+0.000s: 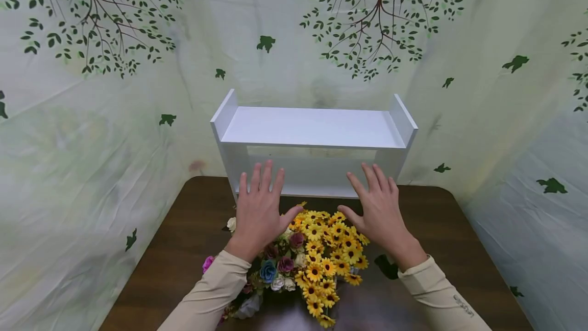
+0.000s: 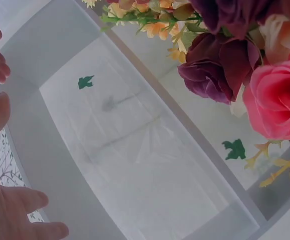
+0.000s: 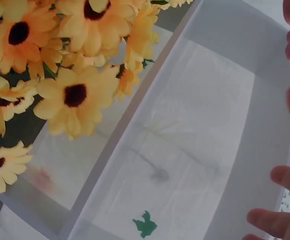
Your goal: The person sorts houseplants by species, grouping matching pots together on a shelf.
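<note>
Both hands are raised over the table with fingers spread and hold nothing. In the head view my left hand (image 1: pixel 259 213) is above the mixed roses (image 1: pixel 286 264), which are purple, blue and white. My right hand (image 1: pixel 381 211) is beside a bunch of yellow daisy-like flowers (image 1: pixel 321 259). Beyond the fingertips stands a white two-tier shelf (image 1: pixel 312 126). The left wrist view shows a pink rose (image 2: pixel 277 97) close up, with the shelf behind it. Yellow flowers (image 3: pixel 75 95) fill the upper left of the right wrist view. The flowers' lower parts are hidden.
The dark brown wooden table (image 1: pixel 184 249) carries the shelf at its back edge and the flowers in front. A pale cloth (image 1: pixel 294 29) printed with branches and green leaves hangs behind and to both sides. A dark green leaf (image 1: pixel 387 266) lies near the right wrist.
</note>
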Available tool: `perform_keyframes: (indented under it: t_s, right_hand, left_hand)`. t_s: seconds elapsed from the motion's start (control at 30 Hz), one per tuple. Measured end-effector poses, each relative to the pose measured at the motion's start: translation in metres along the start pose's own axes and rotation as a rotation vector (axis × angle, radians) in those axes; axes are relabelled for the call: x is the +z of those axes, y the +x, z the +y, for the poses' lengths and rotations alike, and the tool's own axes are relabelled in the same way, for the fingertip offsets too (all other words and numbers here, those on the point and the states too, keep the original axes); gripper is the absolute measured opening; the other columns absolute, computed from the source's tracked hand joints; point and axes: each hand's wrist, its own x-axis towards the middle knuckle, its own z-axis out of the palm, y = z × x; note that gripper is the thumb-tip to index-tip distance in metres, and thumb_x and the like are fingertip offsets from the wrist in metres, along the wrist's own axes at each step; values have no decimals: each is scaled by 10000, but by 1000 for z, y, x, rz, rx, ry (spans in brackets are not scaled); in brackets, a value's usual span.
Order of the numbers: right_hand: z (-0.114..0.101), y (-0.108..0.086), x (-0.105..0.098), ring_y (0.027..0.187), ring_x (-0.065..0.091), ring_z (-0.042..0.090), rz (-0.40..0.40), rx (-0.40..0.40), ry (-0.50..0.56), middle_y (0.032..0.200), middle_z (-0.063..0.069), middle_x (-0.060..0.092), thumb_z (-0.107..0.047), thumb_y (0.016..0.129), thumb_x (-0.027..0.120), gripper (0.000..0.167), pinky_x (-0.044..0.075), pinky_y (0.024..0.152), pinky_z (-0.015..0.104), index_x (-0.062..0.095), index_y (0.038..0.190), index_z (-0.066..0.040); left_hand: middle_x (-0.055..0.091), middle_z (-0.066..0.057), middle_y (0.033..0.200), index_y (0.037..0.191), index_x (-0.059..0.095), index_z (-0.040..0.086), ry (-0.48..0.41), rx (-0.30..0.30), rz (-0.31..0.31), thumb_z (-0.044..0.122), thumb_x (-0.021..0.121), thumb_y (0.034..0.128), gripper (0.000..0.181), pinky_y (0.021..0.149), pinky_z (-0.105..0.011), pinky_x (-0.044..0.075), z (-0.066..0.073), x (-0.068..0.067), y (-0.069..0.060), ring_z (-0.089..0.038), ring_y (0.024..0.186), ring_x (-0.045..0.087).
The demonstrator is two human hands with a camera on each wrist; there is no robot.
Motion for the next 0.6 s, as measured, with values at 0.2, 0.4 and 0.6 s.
perform_keyframes:
  t_s: [0.2, 0.4, 0.6]
  right_hand:
    - [2, -1, -1, 1459, 273, 465, -39, 17, 6, 1574, 251, 321, -475, 836, 756, 801, 299, 1074, 717, 460, 1476, -95]
    - [15, -5, -9, 1346, 448, 458, 62, 8, 167, 1461, 269, 477, -288, 838, 794, 641, 429, 1013, 653, 558, 1354, 9]
    - [55, -7, -22, 940, 639, 382, 248, 91, 193, 1006, 208, 682, -110, 806, 801, 252, 538, 777, 536, 673, 970, 32]
  left_hand:
    - [274, -185, 1629, 1542, 354, 127, -2, 11, -9, 738, 546, 856, 938, 1181, -605, 269, 0, 0, 0, -382, 1494, 299]
    - [379, -187, 1577, 1493, 429, 80, -5, 114, 112, 555, 719, 841, 857, 1159, -584, 331, -12, -6, -5, -368, 1440, 397]
    - [530, -212, 1451, 1377, 555, 29, -99, 217, 272, 362, 848, 758, 761, 1103, -594, 399, -43, -18, -20, -390, 1336, 506]
